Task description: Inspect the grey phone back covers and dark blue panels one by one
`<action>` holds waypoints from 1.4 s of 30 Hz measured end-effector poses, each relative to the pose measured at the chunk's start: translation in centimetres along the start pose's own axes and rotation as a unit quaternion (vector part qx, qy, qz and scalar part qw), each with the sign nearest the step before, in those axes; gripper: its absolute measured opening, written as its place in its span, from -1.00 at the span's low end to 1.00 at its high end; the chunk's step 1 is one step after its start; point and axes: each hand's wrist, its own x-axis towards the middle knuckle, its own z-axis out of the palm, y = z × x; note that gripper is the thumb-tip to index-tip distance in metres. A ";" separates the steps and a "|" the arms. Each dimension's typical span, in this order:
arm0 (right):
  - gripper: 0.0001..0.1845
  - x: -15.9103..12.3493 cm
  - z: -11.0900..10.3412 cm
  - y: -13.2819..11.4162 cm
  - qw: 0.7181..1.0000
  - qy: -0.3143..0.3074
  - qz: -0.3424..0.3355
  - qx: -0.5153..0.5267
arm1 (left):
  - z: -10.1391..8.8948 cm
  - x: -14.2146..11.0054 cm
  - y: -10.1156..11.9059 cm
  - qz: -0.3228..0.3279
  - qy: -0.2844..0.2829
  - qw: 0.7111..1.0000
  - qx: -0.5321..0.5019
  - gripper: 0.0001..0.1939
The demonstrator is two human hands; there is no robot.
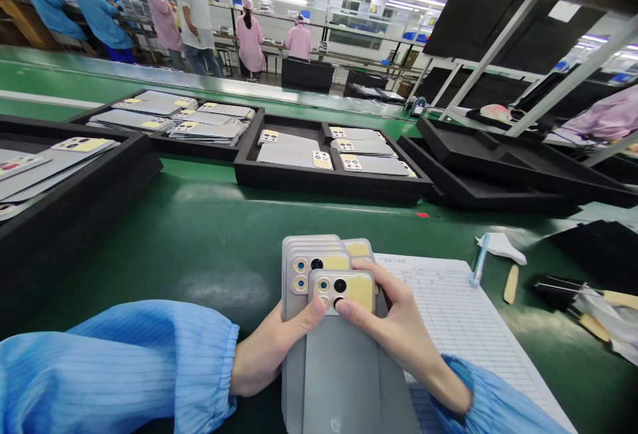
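A fanned stack of grey phone back covers [341, 367] is held upright between my two hands, low in the middle of the head view. Each visible cover has a camera block with ringed lens holes and a yellow patch. My left hand [272, 347] grips the left edge, its thumb on the front cover's camera block. From the right, my right hand [399, 318] is closed round the covers, thumb across a lower lens hole and fingers behind. The lower ends of the covers run out of view.
Black trays [323, 185] holding more covers stand across the green bench [214, 234], with another tray [80, 201] at left. Stacked black trays [498, 181] are at right. A written sheet [448, 314], a blue pen [479, 261] and a knife-like tool [553, 288] lie right. Co-workers are beyond.
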 end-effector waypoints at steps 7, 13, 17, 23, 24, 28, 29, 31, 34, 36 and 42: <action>-0.75 0.5 -1.3 -0.2 0.999 -0.002 0.021 0.031 | 0.2 -0.2 0.0 -0.021 0.056 0.998 -0.019 -0.41; -0.79 1.4 -3.7 0.0 0.980 0.100 0.078 0.152 | 0.1 -0.3 -0.1 -0.003 0.015 1.000 0.014 -0.61; -0.68 1.9 -4.1 -0.1 0.978 0.132 0.062 0.150 | -0.1 -0.3 -0.4 0.019 -0.037 0.998 0.055 -0.70; -0.66 1.6 -2.9 0.1 0.995 0.091 -0.007 0.045 | -0.3 -0.2 -0.7 0.019 -0.050 0.997 0.057 -0.72; -0.72 1.6 -2.7 0.2 0.997 0.069 -0.023 0.033 | -0.3 -0.1 -0.7 0.019 -0.050 0.997 0.054 -0.72; -0.79 1.2 -2.1 0.5 0.998 -0.005 -0.053 0.021 | -0.5 0.0 -0.8 0.023 -0.055 0.997 0.051 -0.73; -0.80 1.1 -2.0 0.6 0.998 -0.012 -0.053 0.021 | -0.6 0.0 -0.9 0.025 -0.057 0.997 0.052 -0.73; -0.85 0.9 -1.7 0.6 0.999 -0.016 -0.048 0.016 | -0.6 0.1 -0.9 0.028 -0.059 0.997 0.050 -0.73; -0.90 0.6 -1.2 0.4 0.999 -0.020 -0.026 0.024 | -0.7 0.1 -0.9 0.029 -0.061 0.996 0.052 -0.68; -0.82 0.5 -0.8 0.3 0.998 -0.041 0.004 0.042 | -0.7 0.1 -0.8 0.026 -0.061 0.996 0.064 -0.62; -0.77 0.1 -0.1 0.1 0.988 -0.110 0.069 0.087 | -0.6 0.1 -0.7 0.049 -0.020 0.993 0.104 -0.49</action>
